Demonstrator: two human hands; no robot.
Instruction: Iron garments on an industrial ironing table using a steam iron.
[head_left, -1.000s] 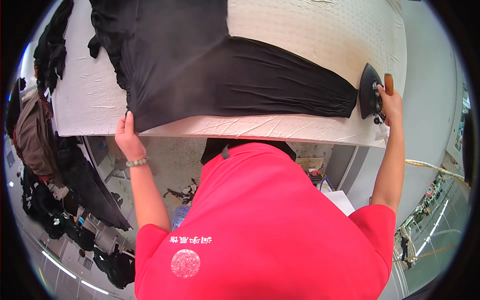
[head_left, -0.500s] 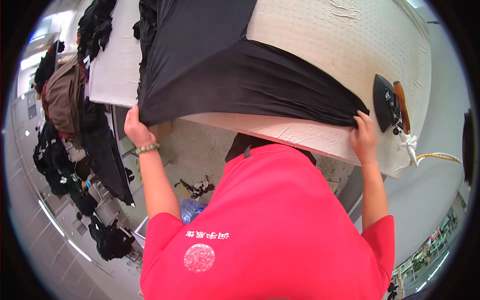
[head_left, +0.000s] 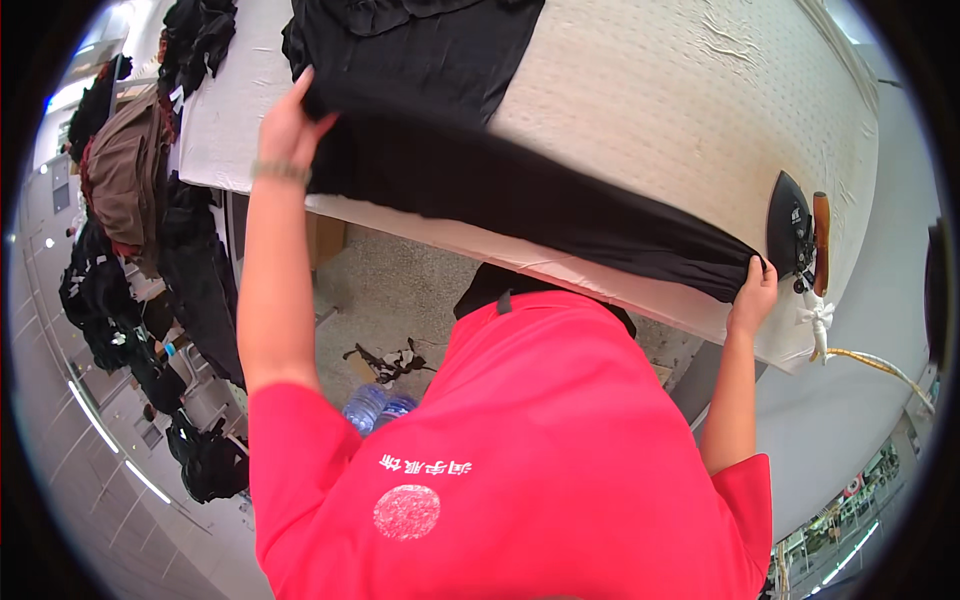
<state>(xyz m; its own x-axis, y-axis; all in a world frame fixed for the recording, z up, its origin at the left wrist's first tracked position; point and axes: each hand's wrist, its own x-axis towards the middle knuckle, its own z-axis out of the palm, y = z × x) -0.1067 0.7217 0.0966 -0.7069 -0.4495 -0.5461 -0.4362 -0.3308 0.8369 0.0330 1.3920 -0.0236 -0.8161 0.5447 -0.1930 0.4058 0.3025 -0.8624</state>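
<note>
A black garment (head_left: 420, 160) of thin cloth lies over the front edge of the pale padded ironing table (head_left: 640, 120). A long, sleeve-like part of it stretches between my hands. My left hand (head_left: 290, 130), slightly smeared by motion, grips the cloth at its left side, raised above the table. At the narrow right end, my right hand (head_left: 755, 295) pinches the cloth between fingers and thumb. Just beyond that hand stands a dark iron (head_left: 788, 222) with a brown handle (head_left: 821, 240), apart from the garment.
A white cloth knot (head_left: 816, 315) and a yellowish hose (head_left: 870, 360) trail from the iron over the table's right end. Dark garments (head_left: 195, 270) and a brown bundle (head_left: 122, 175) hang at the left. Clear plastic bottles (head_left: 366, 405) and black scraps (head_left: 392, 362) are on the floor.
My left hand has moved up and away from me, carrying the garment's left edge over the table and folding it back. My right hand has shifted slightly right and nearer, still holding the narrow end.
</note>
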